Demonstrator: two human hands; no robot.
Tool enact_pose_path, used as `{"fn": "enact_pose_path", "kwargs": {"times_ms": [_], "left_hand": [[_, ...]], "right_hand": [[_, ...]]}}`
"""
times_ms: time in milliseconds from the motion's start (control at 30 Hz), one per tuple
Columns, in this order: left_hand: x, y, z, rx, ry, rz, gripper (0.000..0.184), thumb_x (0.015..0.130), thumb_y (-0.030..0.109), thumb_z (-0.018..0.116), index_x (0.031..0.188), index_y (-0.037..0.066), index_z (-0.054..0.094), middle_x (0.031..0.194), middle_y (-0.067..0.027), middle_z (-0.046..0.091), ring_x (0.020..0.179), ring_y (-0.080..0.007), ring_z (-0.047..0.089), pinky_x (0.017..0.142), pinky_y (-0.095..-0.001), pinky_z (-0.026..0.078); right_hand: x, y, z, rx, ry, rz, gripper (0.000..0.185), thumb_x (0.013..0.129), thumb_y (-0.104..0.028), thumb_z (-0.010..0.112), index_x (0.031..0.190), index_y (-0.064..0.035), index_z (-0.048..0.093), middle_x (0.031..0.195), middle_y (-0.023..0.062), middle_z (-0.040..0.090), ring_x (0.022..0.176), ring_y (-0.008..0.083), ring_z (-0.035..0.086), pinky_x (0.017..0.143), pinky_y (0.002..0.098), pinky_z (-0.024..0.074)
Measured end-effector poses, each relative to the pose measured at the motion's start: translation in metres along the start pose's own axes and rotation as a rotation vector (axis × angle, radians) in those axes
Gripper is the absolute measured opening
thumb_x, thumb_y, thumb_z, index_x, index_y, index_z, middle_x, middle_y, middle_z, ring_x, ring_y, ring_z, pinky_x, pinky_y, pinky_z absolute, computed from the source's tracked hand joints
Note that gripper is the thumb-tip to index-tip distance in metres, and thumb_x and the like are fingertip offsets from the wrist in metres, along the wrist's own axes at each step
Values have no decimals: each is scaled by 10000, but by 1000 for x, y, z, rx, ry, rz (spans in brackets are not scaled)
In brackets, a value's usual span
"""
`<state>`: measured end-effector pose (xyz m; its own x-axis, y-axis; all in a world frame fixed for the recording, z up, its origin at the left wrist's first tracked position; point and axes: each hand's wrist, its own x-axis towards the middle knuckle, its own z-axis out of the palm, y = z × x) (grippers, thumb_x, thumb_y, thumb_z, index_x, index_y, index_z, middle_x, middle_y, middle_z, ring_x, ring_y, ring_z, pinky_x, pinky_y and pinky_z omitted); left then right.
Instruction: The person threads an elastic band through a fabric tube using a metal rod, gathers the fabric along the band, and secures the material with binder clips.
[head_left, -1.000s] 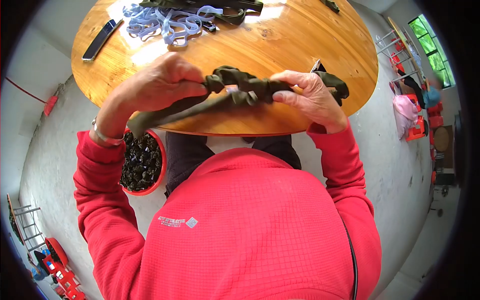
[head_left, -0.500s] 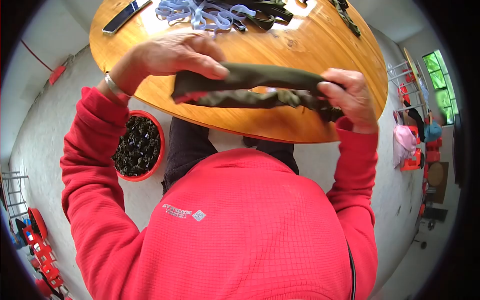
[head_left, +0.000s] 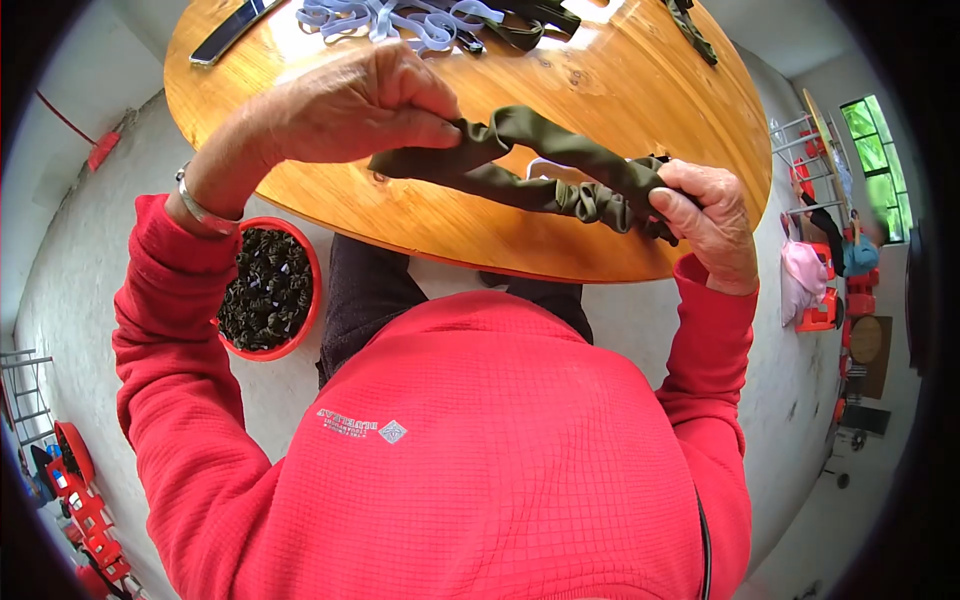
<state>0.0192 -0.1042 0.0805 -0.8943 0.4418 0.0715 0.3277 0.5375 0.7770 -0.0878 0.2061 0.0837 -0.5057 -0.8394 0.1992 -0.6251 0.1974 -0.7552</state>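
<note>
An olive-green scrunchie point(head_left: 545, 132), a long loop of fabric tube, is stretched between my two hands above the table. My left hand point(head_left: 375, 105) pinches its left end with thumb and fingers, and a flat piece of the cloth hangs below them. At the other end, my right hand point(head_left: 708, 208) grips bunched fabric between thumb and fingers. The loop's lower side is gathered into folds near my right hand. Inside the loop a short pale strip shows; whether it belongs to the scrunchie I cannot tell.
The round wooden table point(head_left: 330, 195) holds pale lavender elastic bands point(head_left: 400, 22), dark green fabric pieces point(head_left: 535, 20) and a phone point(head_left: 232, 32). A red tub point(head_left: 318, 290) of dark gathered cloth pieces stands on the floor at left. Red stools point(head_left: 822, 312) are at far right.
The fabric, smooth and taut before, now bunches and waves along its upper side. My left hand's fingers have curled in more. My right hand has moved slightly down.
</note>
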Motion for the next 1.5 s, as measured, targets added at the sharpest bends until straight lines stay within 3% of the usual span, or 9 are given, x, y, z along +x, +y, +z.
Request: {"fn": "enact_pose_path", "kwargs": {"times_ms": [400, 500, 600, 667, 833, 933, 1100, 1233, 1500], "left_hand": [[20, -13, 23, 36, -58, -41, 158, 868, 97, 548, 761, -19, 549, 567, -13, 437, 550, -71, 417, 522, -265, 380], [25, 0, 23, 44, -203, -228, 136, 868, 81, 539, 788, -25, 565, 570, -20, 448, 555, -72, 425, 532, -259, 389], [33, 3, 24, 42, -121, -106, 146, 874, 79, 524, 786, -27, 572, 572, -6, 455, 558, -66, 429, 534, -246, 394], [37, 4, 26, -80, -112, -122, 153, 851, 96, 547, 783, -38, 577, 578, -10, 483, 561, -71, 455, 536, -243, 404], [19, 7, 20, -652, -162, -130, 385, 762, 293, 585, 821, -87, 586, 633, -66, 599, 554, -104, 547, 506, -232, 430], [6, -21, 17, -758, -85, -71, 455, 762, 356, 556, 834, -92, 590, 623, -56, 593, 530, -92, 532, 491, -210, 420], [-2, -1, 29, -474, 167, -226, 88, 802, 48, 618, 745, -18, 628, 633, 26, 558, 573, -26, 488, 518, -191, 403], [1, -11, 30, -263, 204, -71, 61, 803, 39, 635, 769, -12, 628, 648, 45, 545, 619, -8, 473, 549, -181, 402], [17, -18, 45, -238, 93, -148, 39, 820, 29, 613, 803, -5, 609, 644, 54, 510, 598, -15, 446, 508, -196, 372]], "right_hand": [[14, 10, 37, 32, -124, 123, 91, 830, -43, 580, 829, 41, 616, 659, 88, 587, 601, 105, 563, 551, 248, 441], [21, 5, 29, -316, 51, -218, 158, 822, -129, 611, 904, 5, 602, 675, 128, 604, 602, 243, 595, 559, 294, 459], [31, -3, 35, -433, 118, -373, 209, 812, -178, 621, 949, -24, 588, 666, 133, 605, 586, 343, 559, 539, 337, 447], [34, -6, 44, -314, -82, -208, 201, 814, -171, 618, 953, -28, 595, 671, 135, 607, 578, 346, 547, 528, 345, 438], [30, -5, 30, 32, -176, -89, 98, 853, -50, 553, 854, 25, 616, 574, 22, 477, 524, 56, 446, 484, 231, 371], [19, -7, 7, -32, -222, -36, 110, 851, -54, 556, 852, 38, 617, 597, 26, 505, 546, 65, 459, 504, 222, 383], [13, 3, 10, -152, -185, -90, 126, 831, -67, 573, 841, 53, 610, 646, 128, 571, 543, 185, 521, 528, 273, 420], [10, 8, 25, -175, -58, -153, 113, 815, -67, 581, 851, 35, 613, 655, 161, 575, 550, 255, 558, 524, 305, 429], [17, 13, 56, -202, -67, -84, 131, 793, -50, 594, 915, -6, 615, 689, 167, 581, 596, 300, 577, 545, 322, 446]]}}
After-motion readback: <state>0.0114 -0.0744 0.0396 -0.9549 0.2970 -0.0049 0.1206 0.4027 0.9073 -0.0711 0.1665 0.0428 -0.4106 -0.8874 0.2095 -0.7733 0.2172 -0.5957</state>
